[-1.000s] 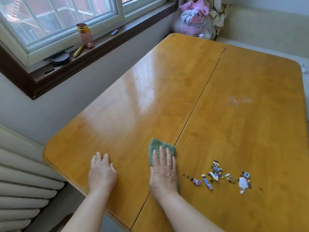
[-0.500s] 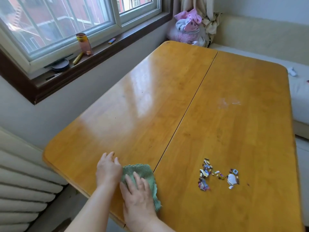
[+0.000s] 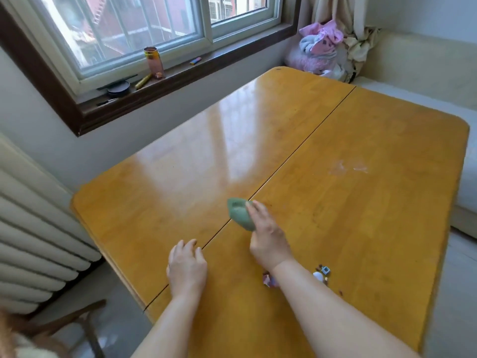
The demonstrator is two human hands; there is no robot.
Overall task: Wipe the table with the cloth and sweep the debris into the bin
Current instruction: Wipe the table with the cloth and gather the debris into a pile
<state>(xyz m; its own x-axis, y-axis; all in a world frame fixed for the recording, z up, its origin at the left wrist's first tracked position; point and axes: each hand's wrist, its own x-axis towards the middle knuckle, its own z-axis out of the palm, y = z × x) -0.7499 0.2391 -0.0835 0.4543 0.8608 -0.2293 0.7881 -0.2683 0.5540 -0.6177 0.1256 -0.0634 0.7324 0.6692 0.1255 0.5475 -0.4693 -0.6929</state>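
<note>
The fingers [image 3: 254, 210] of the right hand [image 3: 268, 239] grip the green cloth [image 3: 240, 214] over the desk [image 3: 361, 192] seam. The debris [image 3: 321, 273] lies nearer, behind that wrist, calling for a sweep back. The left hand [image 3: 187, 267] rests open, empty.
</note>
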